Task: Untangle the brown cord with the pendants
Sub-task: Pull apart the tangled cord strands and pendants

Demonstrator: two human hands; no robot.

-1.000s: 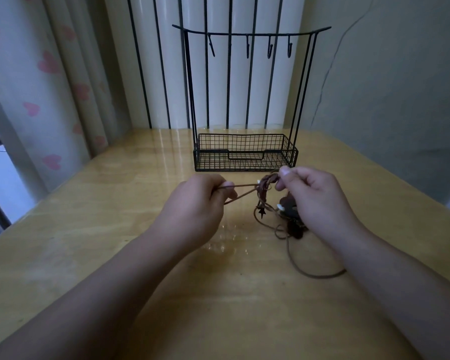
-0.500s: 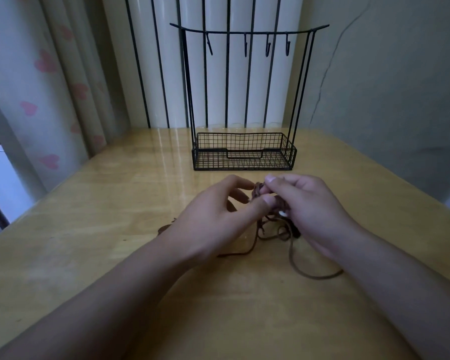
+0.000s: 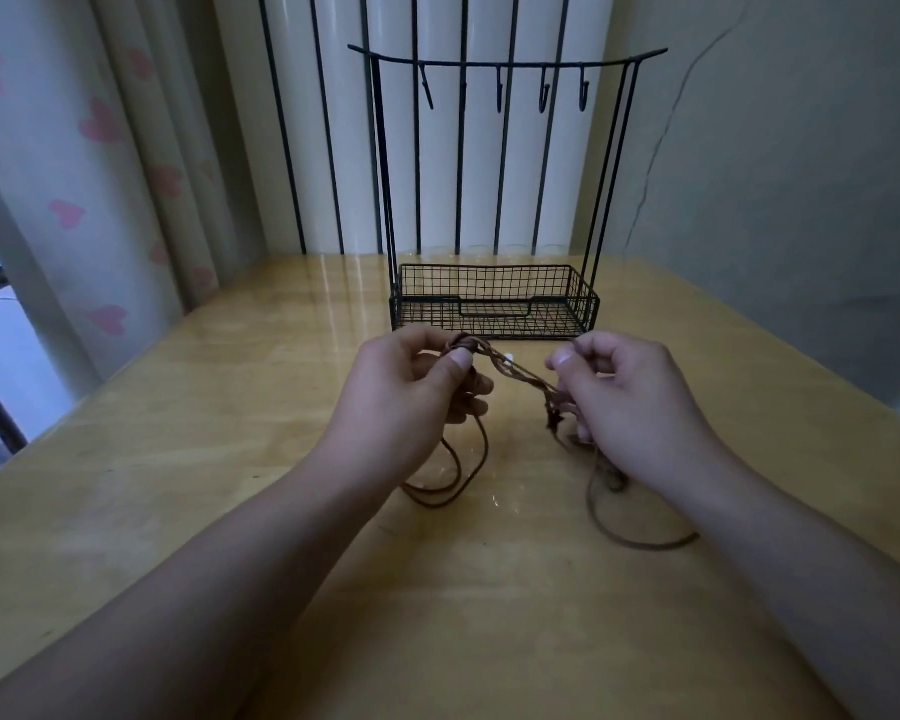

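Note:
The brown cord (image 3: 521, 377) stretches in twisted strands between my two hands above the wooden table (image 3: 178, 459). My left hand (image 3: 411, 392) pinches a knotted bunch of the cord between thumb and forefinger. My right hand (image 3: 624, 402) pinches the other end of the strands, with a small dark pendant (image 3: 556, 419) hanging just under its fingers. Loose loops of cord lie on the table below each hand. Other pendants are hidden behind my right hand.
A black wire rack (image 3: 494, 304) with a mesh basket and several hooks on its top bar stands just beyond my hands. Behind it are a striped white panel and a grey wall; a curtain with pink hearts hangs at the left.
My hands have pulled apart from the middle, drawing the twisted strands out between them. The left hand now holds the knotted bunch, and loops have dropped onto the table on the left.

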